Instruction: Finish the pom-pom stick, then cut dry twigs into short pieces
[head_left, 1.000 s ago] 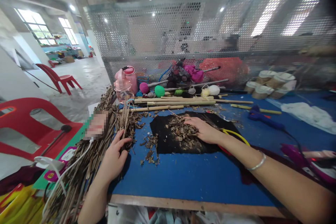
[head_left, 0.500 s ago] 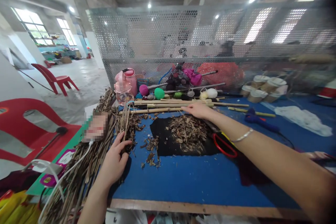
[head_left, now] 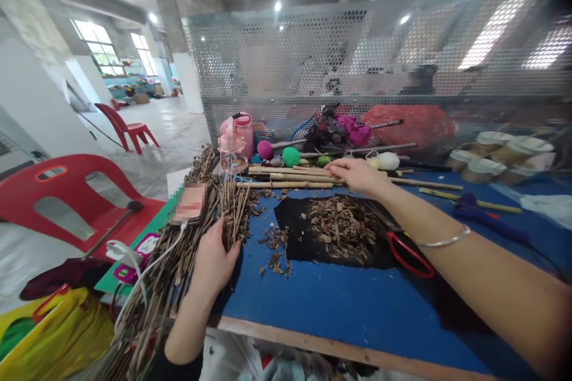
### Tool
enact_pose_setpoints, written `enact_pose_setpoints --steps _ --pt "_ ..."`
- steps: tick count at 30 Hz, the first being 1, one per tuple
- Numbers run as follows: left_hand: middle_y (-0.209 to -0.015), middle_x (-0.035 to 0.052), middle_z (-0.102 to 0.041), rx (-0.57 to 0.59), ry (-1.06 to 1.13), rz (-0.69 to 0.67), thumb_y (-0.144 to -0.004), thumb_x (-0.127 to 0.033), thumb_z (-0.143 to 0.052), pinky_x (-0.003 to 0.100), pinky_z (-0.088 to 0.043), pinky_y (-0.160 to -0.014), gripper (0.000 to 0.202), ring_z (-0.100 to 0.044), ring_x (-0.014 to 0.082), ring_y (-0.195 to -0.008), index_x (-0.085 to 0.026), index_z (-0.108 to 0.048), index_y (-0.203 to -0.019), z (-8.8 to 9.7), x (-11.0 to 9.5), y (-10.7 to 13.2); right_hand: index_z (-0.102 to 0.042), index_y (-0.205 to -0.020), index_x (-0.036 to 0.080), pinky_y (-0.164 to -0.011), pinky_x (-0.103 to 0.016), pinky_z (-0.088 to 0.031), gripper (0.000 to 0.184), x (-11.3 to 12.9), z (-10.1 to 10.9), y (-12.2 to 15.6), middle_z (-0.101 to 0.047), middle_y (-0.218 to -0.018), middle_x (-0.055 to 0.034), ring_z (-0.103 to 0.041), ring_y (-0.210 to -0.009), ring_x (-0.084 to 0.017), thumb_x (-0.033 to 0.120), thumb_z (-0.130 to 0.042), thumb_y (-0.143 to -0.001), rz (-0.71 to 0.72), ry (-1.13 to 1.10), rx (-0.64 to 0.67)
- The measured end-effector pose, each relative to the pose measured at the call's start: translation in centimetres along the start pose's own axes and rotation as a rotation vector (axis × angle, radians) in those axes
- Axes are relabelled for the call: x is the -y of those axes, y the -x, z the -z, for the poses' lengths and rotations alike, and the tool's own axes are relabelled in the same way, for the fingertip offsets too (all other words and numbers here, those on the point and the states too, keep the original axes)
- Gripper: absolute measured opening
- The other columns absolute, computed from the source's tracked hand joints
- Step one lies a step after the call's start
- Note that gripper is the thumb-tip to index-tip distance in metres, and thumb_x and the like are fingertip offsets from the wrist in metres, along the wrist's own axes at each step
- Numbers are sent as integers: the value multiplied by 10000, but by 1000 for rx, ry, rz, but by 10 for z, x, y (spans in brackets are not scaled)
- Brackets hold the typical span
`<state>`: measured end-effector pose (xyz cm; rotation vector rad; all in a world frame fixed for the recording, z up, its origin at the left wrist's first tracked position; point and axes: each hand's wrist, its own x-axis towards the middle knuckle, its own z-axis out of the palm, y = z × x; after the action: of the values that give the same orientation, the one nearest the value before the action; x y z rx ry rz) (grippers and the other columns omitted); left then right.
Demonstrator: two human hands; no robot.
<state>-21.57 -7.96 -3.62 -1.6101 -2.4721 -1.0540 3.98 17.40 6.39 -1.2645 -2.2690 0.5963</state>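
Observation:
My left hand (head_left: 218,259) is at the near end of a bunch of thin dry stalks (head_left: 233,205), thumb and fingers on either side of them. My right hand (head_left: 360,177) reaches across the table, its fingers stretched out over several pale bamboo sticks (head_left: 295,177); whether they touch a stick is hard to see. Below that arm, a heap of crumbled dry leaves (head_left: 342,226) lies on a black cloth (head_left: 299,244). Red-handled scissors (head_left: 409,256) rest at the cloth's right edge. More leaf bits (head_left: 277,244) are scattered left of it.
Long dry stems (head_left: 165,286) pile along the table's left side, with a phone (head_left: 190,205) and white cable on top. A pink bottle (head_left: 232,146), yarn balls (head_left: 292,157) and paper cups (head_left: 485,158) line the back before a perforated metal screen (head_left: 286,59). A red chair (head_left: 80,190) stands left.
The view has turned left. My left hand has closed in around the dry stalks. My right hand has moved slightly farther back over the bamboo sticks.

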Motion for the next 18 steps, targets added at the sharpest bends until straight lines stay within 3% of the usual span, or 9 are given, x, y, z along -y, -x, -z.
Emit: enact_pose_setpoints --steps 4,8,11,13,18 --pt "-1245 124 -572 103 175 8 -795 -219 -498 392 -395 -1003 497 -528 246 -1152 -134 -465 -1284 3 -11 0 -668 -1014 181 -705 -240 -483 293 28 -22 15 -723 -844 -26 -646 -739 -146 215 -430 -847 176 32 164" --pt "-1236 84 -590 243 361 4 -820 -230 -465 337 -409 -984 482 -550 208 -1130 -157 -454 -1296 1 -24 1 -683 -1017 207 -816 -258 -453 310 51 -55 33 -703 -1024 -32 -631 -930 -173 164 -424 -853 519 202 332" --pt "-1254 75 -579 253 388 -11 -822 -212 -447 315 -394 -991 480 -533 194 -1150 -162 -450 -1299 0 -26 -1 -676 -1050 198 -812 -246 -444 353 60 -75 40 -694 -1049 -46 -622 -951 -170 103 -408 -840 671 326 412" --pt "-1215 85 -601 220 292 9 -819 -193 -423 319 -402 -974 449 -549 199 -1120 -160 -492 -1261 2 -25 -3 -683 -1041 208 -807 -237 -435 361 63 -85 41 -696 -1034 -45 -619 -947 -166 85 -419 -828 712 365 443" --pt "-1039 160 -647 156 -190 62 -762 -261 -468 400 -413 -918 377 -575 292 -1029 -131 -622 -1082 13 -35 -14 -702 -982 233 -764 -257 -407 354 74 -103 35 -696 -955 -53 -603 -912 -183 53 -485 -767 785 458 475"
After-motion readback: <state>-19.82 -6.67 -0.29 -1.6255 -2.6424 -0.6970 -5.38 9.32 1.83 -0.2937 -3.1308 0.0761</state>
